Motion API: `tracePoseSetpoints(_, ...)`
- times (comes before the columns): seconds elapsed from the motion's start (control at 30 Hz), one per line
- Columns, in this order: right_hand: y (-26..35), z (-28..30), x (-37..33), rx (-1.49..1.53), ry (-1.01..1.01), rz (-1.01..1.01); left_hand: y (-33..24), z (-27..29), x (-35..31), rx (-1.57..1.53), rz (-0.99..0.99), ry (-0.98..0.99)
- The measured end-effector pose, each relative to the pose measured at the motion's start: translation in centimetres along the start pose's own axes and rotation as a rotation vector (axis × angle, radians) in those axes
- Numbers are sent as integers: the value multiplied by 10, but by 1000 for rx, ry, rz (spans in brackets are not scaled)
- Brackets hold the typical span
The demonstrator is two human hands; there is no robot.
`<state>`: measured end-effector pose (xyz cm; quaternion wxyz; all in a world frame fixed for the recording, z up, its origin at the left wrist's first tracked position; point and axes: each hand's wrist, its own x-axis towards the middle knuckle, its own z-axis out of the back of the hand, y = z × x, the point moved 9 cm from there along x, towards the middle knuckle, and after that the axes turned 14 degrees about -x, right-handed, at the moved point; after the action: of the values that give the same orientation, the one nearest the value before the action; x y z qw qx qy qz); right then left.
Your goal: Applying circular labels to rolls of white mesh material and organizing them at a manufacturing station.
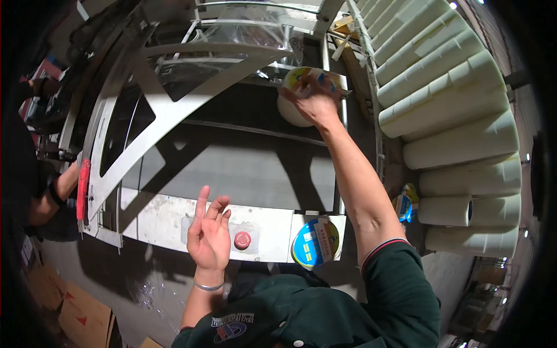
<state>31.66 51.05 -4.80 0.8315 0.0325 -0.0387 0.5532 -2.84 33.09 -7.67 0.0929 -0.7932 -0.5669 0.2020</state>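
Note:
My right hand (319,105) reaches far forward over a thick white roll (292,113) with a colourful printed round label on top. Its fingers and thumb span the top of the roll, and part of the label is hidden under them. The roll stands on the dark machine bed (249,122), near its right edge. My left hand (210,235) is held palm up with fingers apart and nothing in it, left of a red stop button (242,240). Lying at the right end of the white front panel (272,232) is a round blue and yellow label (315,241).
A white curved frame arm (174,113) crosses over the bed from the left. Several large whitish rolls (458,139) line the right side, with another blue label (405,203) near them. Another person's arm (62,184) shows at left, beside a red-handled tool (83,188). Cardboard (87,313) lies lower left.

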Motion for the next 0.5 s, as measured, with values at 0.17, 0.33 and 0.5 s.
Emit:
tracePoseSetpoints(0.17,-54,-11,3,269,325,36,58,-43,-20,1,126,114)
tracePoseSetpoints(0.33,-53,36,-51,517,295,198,127,-84,-55,-28,214,230)
tracePoseSetpoints(0.5,-286,186,-163,407,-814,120,210,-132,-107,59,255,267)
